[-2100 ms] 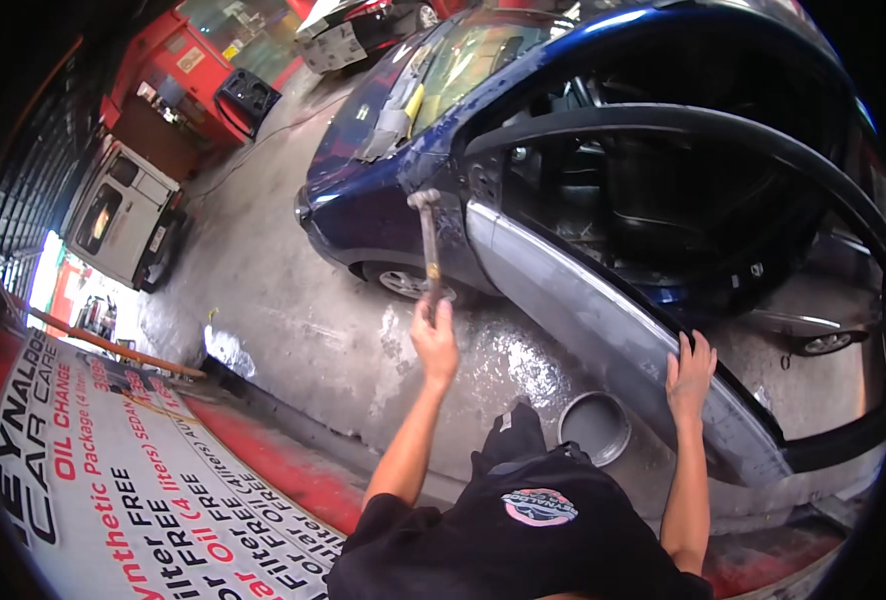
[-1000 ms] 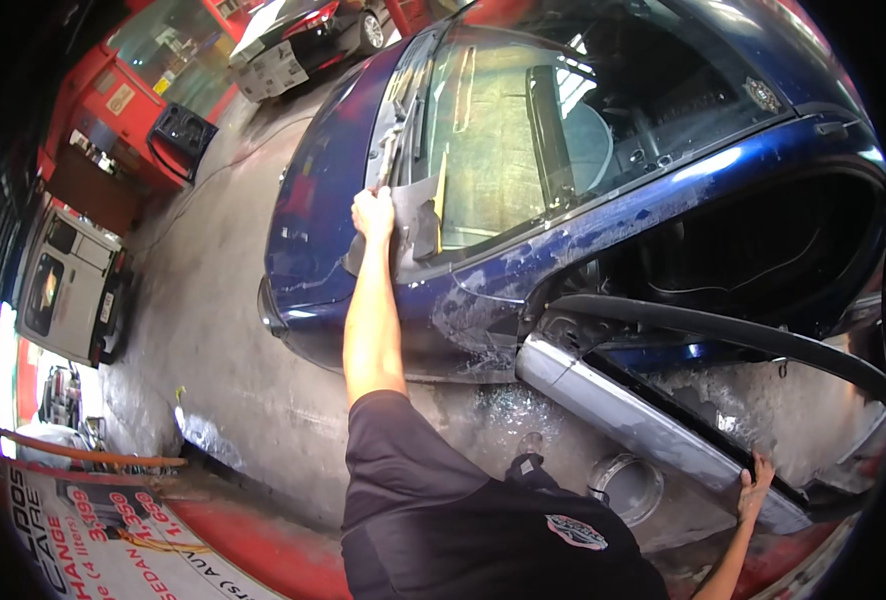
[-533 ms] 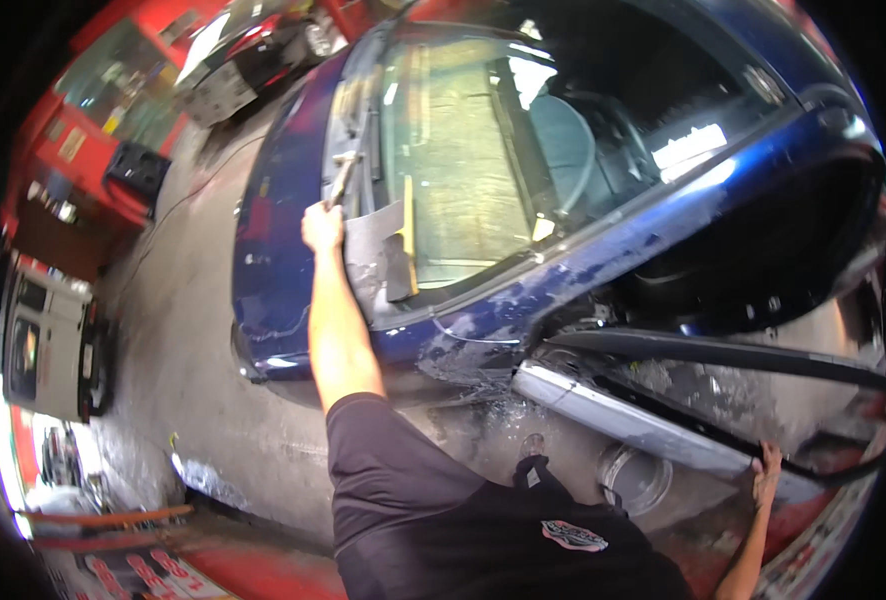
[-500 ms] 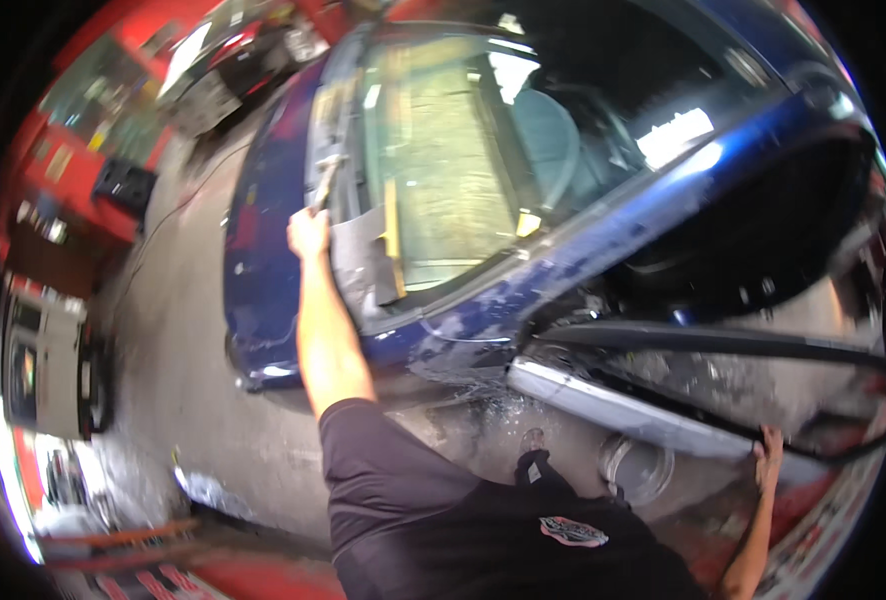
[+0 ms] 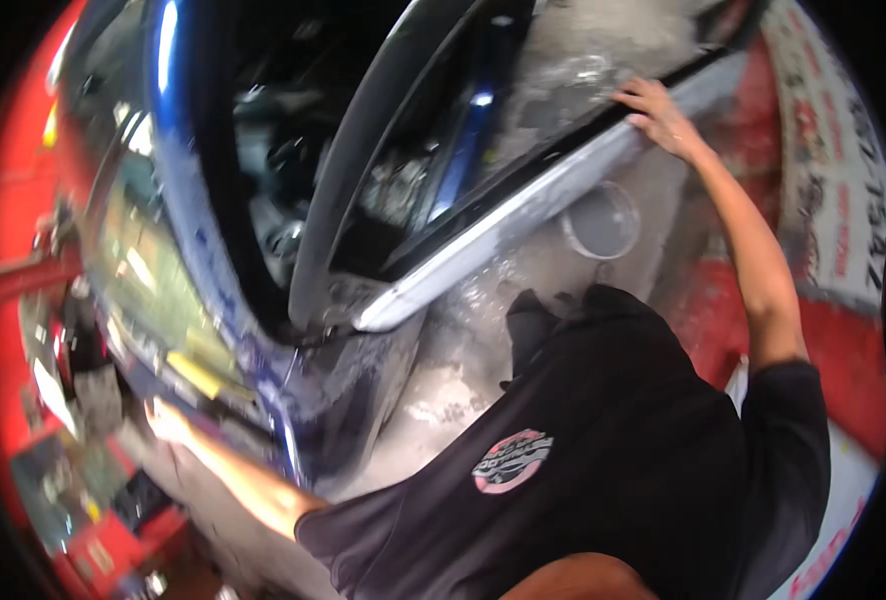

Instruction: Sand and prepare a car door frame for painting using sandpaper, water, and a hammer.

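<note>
A blue car with dull sanded patches point(image 5: 195, 225) along its pillar stands on my left, its door point(image 5: 503, 215) swung open. My right hand point(image 5: 663, 118) is at the door's upper edge, with fingers hooked over the dark window sill and the thumb on the near side. The outer door skin is pale grey. Stretched out to the left, my left hand point(image 5: 168, 420) is near the base of the windshield point(image 5: 148, 255); motion blur hides what its fingers do. A yellow strip point(image 5: 195, 375) lies at the glass's lower edge.
A round bucket point(image 5: 603, 225) stands on the wet-looking floor point(image 5: 443, 395) beneath the door. At the right hang or lie white printed banners point(image 5: 828, 190) beside a red surface point(image 5: 838, 370). Red fixtures point(image 5: 103, 545) and a black case point(image 5: 143, 500) are at the lower left.
The view has swung to the right, bringing the door and my right arm closer to the middle. The tool seen by my left hand earlier cannot be made out now.
</note>
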Motion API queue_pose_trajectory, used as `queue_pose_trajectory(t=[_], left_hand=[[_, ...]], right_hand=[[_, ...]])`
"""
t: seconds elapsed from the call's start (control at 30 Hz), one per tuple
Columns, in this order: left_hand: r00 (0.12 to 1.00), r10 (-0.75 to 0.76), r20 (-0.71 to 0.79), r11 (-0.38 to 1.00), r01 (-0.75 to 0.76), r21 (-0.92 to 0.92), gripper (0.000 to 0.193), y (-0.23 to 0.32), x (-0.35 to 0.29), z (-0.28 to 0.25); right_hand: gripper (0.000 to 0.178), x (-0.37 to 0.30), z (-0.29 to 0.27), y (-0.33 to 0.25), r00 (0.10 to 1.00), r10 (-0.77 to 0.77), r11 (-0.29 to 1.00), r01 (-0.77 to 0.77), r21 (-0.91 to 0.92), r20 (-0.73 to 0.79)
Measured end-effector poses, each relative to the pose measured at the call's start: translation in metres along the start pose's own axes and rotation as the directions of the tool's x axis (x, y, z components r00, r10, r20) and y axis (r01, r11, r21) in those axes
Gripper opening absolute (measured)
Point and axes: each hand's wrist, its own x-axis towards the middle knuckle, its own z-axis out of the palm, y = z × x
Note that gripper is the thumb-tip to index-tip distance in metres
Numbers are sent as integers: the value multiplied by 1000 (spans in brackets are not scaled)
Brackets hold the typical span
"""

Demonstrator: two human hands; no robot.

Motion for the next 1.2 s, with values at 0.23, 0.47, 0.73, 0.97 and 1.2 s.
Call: queue_pose_trajectory(t=[0.23, 0.47, 0.73, 0.97, 1.2], left_hand=[[997, 69, 47, 813, -29, -582, 29, 130, -97, -66], [984, -176, 34, 972, 179, -153, 42, 29, -157, -86], [949, -252, 191, 966, 233, 115, 60, 17, -230, -43], [996, -17, -92, 995, 27, 100, 47, 61, -281, -45], [979, 74, -190, 948, -128, -290, 23, 158, -409, -23]], right_hand=[[51, -39, 34, 76, 986, -147, 957, 121, -265, -79], [51, -40, 49, 77, 982, -147, 972, 122, -200, -116], [50, -48, 46, 78, 984, -132, 978, 109, -180, -123], [48, -40, 55, 76, 966, -175, 973, 140, -184, -188], [48, -44, 40, 56, 922, -265, 960, 225, -167, -284]])
